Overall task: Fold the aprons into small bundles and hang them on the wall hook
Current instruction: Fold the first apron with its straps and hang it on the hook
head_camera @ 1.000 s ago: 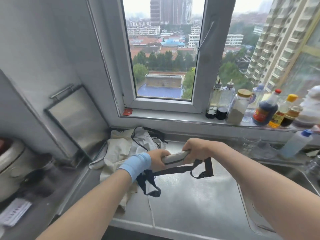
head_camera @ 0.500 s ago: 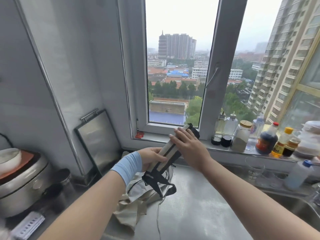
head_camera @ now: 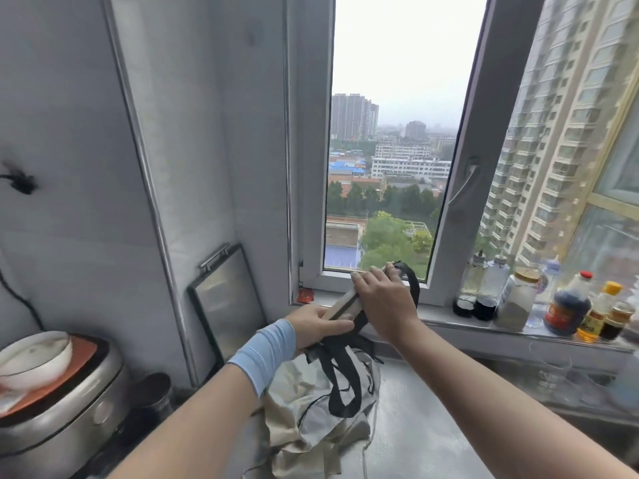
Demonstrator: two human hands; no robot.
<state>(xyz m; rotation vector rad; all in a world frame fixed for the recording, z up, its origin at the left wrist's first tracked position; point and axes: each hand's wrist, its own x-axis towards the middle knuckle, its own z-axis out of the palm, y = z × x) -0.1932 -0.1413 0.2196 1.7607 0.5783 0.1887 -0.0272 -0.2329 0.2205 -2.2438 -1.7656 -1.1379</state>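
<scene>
Rolled apron bundle (head_camera: 343,305) lifted higher toward the window (head_camera: 446,216).
Left grip (head_camera: 320,326) clasps its lower end; right grip (head_camera: 384,299) curls over the top; black straps (head_camera: 340,378) dangle.

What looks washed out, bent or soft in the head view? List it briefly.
Head view: the sky is blown out white; the window frame and wall trim lean and bow from the wide lens; the rolled apron is fairly sharp; the rice cooker at the edge is soft.
</scene>
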